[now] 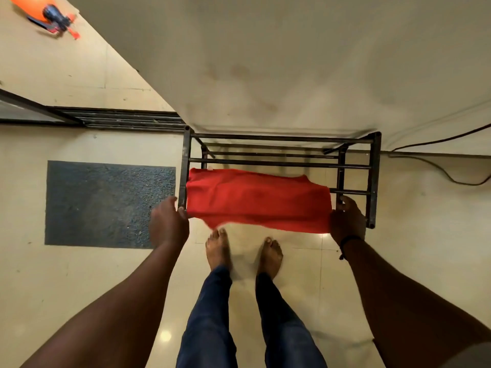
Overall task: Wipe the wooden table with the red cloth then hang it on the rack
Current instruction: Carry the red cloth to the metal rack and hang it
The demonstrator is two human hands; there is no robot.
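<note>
The cloth (259, 200) lies draped over the near bars of the rack (373, 179); the hanging looks nearly done. The left hand (168, 224) and right hand (346, 221) pinch its ends; only letting go seems left.

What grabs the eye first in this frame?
The red cloth, spread over the front bars of the black metal rack against the wall, mid-frame. The left hand and right hand are at its two ends. A grey mat lies on the floor left of the rack.
</note>
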